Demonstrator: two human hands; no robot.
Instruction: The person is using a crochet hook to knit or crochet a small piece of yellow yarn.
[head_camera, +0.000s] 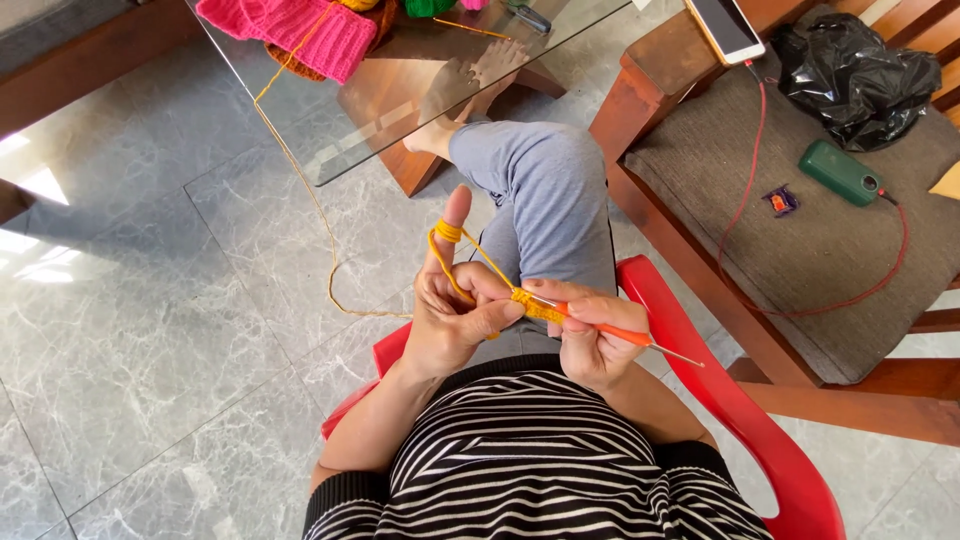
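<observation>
crocheting yellow yarn (447, 232), right hand (590, 335) gripping hook (620, 334)

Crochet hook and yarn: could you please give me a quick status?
Left hand pinches yellow crochet piece, yarn looped round forefinger. Right hand grips orange crochet hook. Nothing obstructing.

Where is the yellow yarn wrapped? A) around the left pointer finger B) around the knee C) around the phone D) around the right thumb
A: the yellow yarn loops around the raised pointer finger of the left hand, while the right hand holds the orange crochet hook.
</observation>
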